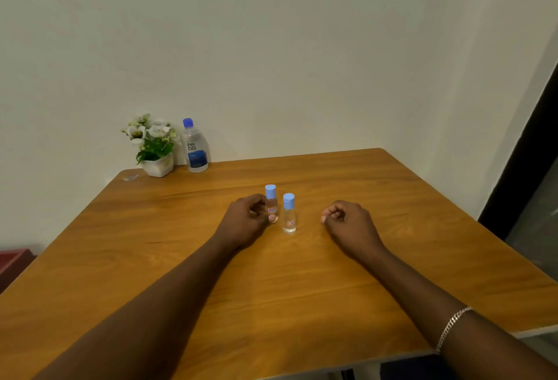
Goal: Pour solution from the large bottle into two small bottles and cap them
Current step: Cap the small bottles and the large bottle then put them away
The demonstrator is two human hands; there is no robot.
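Note:
Two small clear bottles with light blue caps stand upright side by side at the middle of the wooden table [392, 213]. My left hand [246, 221] rests with its curled fingers touching the left small bottle [270, 202]; whether it grips the bottle I cannot tell. The right small bottle [289, 213] stands free, apart from both hands. My right hand [347, 222] lies to its right, loosely closed, holding nothing. The large clear bottle [194, 147] with a blue cap and blue label stands upright at the far left, by the wall.
A white pot of white flowers [152, 144] stands right beside the large bottle at the table's far left corner. A small clear scrap [130, 178] lies near that corner. A wall runs behind the table; a red object [12, 262] sits off the left edge.

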